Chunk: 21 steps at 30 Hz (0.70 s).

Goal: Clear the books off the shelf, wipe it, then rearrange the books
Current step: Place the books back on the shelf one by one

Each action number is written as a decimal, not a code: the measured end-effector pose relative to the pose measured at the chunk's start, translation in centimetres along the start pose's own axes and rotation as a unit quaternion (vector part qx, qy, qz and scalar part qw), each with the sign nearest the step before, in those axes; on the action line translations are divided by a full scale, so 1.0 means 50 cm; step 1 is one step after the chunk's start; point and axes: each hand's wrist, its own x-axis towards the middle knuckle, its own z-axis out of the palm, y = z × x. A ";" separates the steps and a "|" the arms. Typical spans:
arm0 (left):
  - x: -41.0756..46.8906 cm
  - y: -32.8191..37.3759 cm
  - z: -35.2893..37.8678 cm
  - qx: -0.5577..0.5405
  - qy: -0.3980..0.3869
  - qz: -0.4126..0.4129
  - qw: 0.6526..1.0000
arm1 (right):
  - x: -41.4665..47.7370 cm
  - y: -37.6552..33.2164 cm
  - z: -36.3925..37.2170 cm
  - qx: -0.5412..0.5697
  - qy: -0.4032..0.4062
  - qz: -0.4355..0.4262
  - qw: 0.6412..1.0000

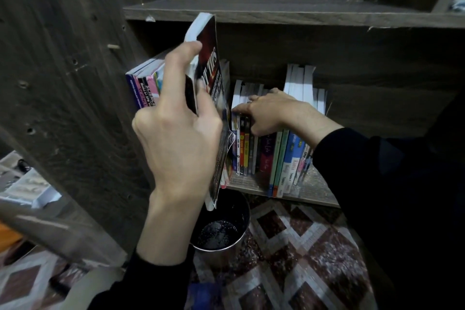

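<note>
The book [210,75] in play is the dark red-and-black paperback, upright in the middle of the frame in front of the shelf [317,185]. Its lower corner hangs below the board's front edge. Your left hand [176,138] grips it firmly, thumb across the cover and fingers wrapped round the page edge.

Right of centre, your right hand [273,113] lies on the tops of the row of books [266,156], its fingers bent down over the spines. I cannot tell whether it pinches one or only steadies them.

That row stands upright on the board, with taller white-edged books [302,83] behind your wrist. A second group of science workbooks [146,88] leans at centre left, behind your left hand. The bare strip of board at the front looks speckled, perhaps dusty.

With most books standing there, I judge you are either early in clearing or well into putting back. The picture does not settle which, and no cloth is in sight.

The upper shelf [276,11] across the top holds nothing visible. A metal pail [221,234] with dark contents stands on the patterned floor [307,246] below.
</note>
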 end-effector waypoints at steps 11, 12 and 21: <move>-0.062 -0.029 0.064 -0.021 -0.032 0.070 0.997 | -0.001 -0.002 -0.005 0.006 0.003 0.001 1.000; -0.079 -0.042 0.074 -0.017 -0.042 0.064 0.997 | -0.001 -0.002 -0.005 0.007 0.003 0.002 1.000; -0.204 -0.143 0.135 -0.008 -0.081 -0.036 0.996 | 0.001 0.000 -0.001 0.016 0.002 -0.004 1.000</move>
